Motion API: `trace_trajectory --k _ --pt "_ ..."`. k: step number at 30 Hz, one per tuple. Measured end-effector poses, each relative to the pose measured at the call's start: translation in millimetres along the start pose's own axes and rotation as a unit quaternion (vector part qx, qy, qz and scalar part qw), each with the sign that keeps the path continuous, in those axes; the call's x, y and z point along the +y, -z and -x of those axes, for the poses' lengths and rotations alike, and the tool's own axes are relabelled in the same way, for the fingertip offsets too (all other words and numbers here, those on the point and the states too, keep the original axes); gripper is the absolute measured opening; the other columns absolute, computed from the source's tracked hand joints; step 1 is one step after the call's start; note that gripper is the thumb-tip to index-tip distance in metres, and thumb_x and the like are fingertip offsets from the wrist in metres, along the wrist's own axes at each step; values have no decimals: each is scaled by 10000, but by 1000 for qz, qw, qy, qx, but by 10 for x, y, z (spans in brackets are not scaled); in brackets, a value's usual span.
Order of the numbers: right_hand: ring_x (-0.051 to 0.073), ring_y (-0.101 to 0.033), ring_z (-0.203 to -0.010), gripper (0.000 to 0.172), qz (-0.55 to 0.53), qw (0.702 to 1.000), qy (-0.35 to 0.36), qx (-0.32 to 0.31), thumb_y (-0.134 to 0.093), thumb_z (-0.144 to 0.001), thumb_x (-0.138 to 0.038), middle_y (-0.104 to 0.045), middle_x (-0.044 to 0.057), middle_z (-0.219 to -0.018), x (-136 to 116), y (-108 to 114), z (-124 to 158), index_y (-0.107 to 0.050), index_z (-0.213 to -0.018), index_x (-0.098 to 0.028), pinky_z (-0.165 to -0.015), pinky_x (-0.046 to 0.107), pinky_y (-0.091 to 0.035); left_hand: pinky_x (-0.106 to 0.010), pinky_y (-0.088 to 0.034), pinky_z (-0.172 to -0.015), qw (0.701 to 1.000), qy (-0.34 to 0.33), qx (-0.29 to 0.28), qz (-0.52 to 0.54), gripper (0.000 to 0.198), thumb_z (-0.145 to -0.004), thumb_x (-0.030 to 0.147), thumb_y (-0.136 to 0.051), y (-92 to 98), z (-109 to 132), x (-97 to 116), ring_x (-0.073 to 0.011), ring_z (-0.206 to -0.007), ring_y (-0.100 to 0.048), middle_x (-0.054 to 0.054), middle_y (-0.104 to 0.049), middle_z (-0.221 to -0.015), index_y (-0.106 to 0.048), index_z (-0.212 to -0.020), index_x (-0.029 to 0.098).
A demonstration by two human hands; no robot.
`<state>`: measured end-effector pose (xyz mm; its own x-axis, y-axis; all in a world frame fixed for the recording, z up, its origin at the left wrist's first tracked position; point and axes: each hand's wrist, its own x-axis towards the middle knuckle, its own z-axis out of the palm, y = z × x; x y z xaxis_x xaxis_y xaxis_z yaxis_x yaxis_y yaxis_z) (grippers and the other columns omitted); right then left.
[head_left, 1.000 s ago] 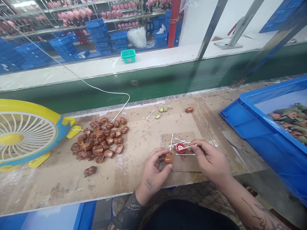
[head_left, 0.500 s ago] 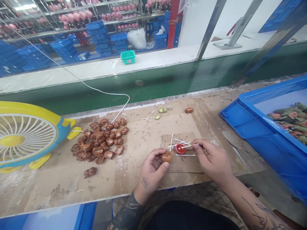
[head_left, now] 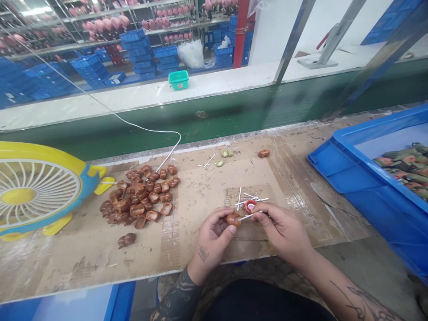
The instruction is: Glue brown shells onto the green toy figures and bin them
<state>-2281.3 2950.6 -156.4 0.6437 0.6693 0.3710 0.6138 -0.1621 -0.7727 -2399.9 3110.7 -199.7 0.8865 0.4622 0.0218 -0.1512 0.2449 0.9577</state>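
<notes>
The glossy brown piece (head_left: 233, 219), held just left of and nearer than the red cap (head_left: 250, 205), looks to me light, firm and perhaps slick, best taken by its sides, as the left hand (head_left: 214, 236) pinches it while the right hand (head_left: 284, 229) pinches a swab (head_left: 246, 217) at it.

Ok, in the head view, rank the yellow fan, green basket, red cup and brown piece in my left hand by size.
1. Yellow fan
2. Green basket
3. Red cup and brown piece: too alike to rank, the piece partly covered
</notes>
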Motion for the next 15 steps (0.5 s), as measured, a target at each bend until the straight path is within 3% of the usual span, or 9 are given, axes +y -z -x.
trace_trajectory --k 2,5,10,15 --pt "152 -689 -788 158 12 999 29 4 -528 -1045 -184 -719 -5 -851 -12 1 -13 -651 -960 -237 -719 263 -516 -342 -587 -913 1000 7 -3 -5 334 -849 389 -825 -2 -3 0 -225 -1022 -706 -98 -733 -1090 -768 -1108 187" --pt "168 -722 -886 151 14 998 55 5 -529 -1040 -168 -754 14 -935 -31 20 -14 -653 -988 -236 -786 265 -544 -291 -583 -760 1000 26 3 7 362 -877 428 -795 -4 -8 -23 -183 -843 -709 -73 -762 -948 -724 -1139 189" --pt "149 -701 -721 138 64 996 0 56 -551 -1043 -230 -749 -19 -836 61 134 -7 -669 -973 -249 -666 247 -523 -241 -537 -601 999 24 43 14 348 -920 496 -730 5 -23 -63 -115 -620 -611 -30 -733 -810 -700 -1079 188" --pt "186 -712 -754 184 155 987 -17 24 -527 -1049 -286 -759 10 -865 279 188 -22 -676 -957 -229 -691 288 -529 -196 -453 -497 997 51 50 -1 334 -931 494 -716 19 -9 -87 -85 -587 -553 -41 -701 -891 -740 -1081 196"
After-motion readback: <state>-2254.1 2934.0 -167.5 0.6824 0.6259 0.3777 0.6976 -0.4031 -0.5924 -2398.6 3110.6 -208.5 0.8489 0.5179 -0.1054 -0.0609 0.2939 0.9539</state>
